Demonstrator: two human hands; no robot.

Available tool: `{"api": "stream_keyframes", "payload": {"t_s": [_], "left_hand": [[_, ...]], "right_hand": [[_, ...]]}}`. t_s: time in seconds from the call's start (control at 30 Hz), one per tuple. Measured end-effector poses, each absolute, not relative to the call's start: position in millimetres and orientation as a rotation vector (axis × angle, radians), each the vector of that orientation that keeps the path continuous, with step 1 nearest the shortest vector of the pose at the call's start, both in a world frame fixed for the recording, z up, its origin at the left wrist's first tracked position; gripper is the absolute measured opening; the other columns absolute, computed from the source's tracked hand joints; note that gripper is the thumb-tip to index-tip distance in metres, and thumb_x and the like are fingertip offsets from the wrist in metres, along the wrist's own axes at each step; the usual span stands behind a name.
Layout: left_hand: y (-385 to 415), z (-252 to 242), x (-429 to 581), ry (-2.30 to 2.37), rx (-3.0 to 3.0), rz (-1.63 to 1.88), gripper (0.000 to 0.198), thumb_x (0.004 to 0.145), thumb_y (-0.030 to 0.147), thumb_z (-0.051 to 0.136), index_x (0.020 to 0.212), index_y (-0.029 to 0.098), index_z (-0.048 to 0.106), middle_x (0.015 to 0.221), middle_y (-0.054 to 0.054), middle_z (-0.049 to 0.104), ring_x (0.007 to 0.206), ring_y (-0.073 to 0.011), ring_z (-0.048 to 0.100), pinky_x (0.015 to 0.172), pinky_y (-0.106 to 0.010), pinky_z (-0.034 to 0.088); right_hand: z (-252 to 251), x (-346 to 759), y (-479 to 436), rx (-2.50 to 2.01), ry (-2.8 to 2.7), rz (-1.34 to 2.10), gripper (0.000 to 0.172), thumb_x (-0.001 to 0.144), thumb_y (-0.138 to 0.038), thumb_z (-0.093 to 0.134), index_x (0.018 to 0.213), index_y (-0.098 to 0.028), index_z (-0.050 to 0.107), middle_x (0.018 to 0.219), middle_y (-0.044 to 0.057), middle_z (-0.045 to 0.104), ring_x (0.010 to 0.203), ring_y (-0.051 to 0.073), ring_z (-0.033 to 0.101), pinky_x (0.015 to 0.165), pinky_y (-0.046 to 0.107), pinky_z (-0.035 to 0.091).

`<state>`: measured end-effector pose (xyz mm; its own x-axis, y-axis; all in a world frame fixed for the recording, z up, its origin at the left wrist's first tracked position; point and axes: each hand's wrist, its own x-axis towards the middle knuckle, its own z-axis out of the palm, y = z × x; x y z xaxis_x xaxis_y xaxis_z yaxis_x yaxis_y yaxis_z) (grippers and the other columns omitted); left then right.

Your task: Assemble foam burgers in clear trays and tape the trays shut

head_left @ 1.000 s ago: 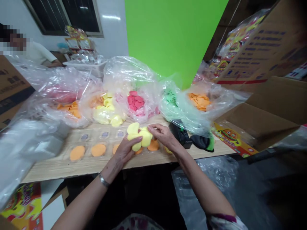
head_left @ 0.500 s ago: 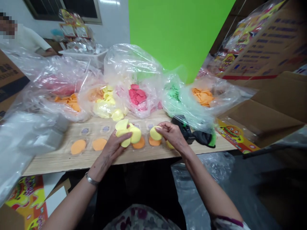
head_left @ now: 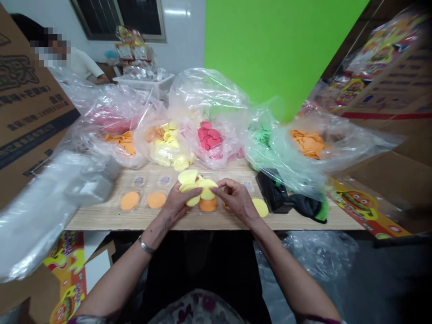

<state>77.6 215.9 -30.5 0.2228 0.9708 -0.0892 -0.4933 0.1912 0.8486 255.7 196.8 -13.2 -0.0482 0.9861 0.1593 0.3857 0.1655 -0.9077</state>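
My left hand [head_left: 176, 200] is closed around a fanned bunch of thin yellow discs [head_left: 189, 177], thumb across the front. The fingertips of my right hand [head_left: 236, 198] pinch the edge of the rightmost yellow disc [head_left: 208, 191], which touches the bunch. Just below sits an orange disc [head_left: 207, 205] in a clear plastic tray on the table. More orange discs [head_left: 130, 200] lie in clear trays to the left. A yellow disc [head_left: 260, 207] lies to the right of my right hand. Another orange piece is mostly hidden by that hand.
Along the back stand clear bags of orange pieces [head_left: 308, 144], yellow pieces [head_left: 169, 135], pink pieces [head_left: 209, 137] and green pieces [head_left: 263, 135]. A black tape dispenser [head_left: 272, 191] is at right, stacked plastic trays [head_left: 91, 180] at left. Cardboard boxes [head_left: 32, 103] flank the table; a co-worker [head_left: 83, 63] is behind.
My right hand has moved left to the bunch in my left hand. The yellow disc it held apart over an orange one is no longer seen there. The view has turned left.
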Motion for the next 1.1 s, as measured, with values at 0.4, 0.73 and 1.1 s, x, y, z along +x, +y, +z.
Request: {"api": "stream_keyframes", "payload": {"t_s": [0.4,0.73,1.1], "left_hand": [[207,-28,34,0.807,0.811,1.238,0.040,0.058,0.013,0.081,0.095,0.015,0.065,0.110,-0.006,0.065,0.090,-0.0205,0.064,0.079,-0.040,0.057],[201,-42,48,0.798,0.827,1.096,0.039,0.057,0.014,0.082,0.093,0.014,0.066,0.086,-0.004,0.070,0.077,-0.0190,0.066,0.076,-0.038,0.057],[169,-32,-22,0.965,0.544,1.330,0.038,0.069,0.012,0.075,0.104,0.018,0.063,0.102,-0.005,0.066,0.089,-0.0181,0.066,0.080,-0.032,0.058]], "right_hand": [[-31,252,208,-1.418,-1.835,0.554,0.025,0.082,-0.042,0.060,0.090,-0.018,0.064,0.091,0.006,0.063,0.070,0.015,0.056,0.063,0.027,0.043],[11,194,237,-1.126,-1.743,0.926,0.025,0.074,-0.042,0.066,0.078,-0.017,0.068,0.070,0.000,0.058,0.052,0.007,0.041,0.048,0.021,0.032],[-33,193,219,-1.171,-2.170,0.410,0.021,0.090,-0.031,0.050,0.089,-0.019,0.066,0.080,0.003,0.065,0.062,0.011,0.054,0.053,0.022,0.033]]}}
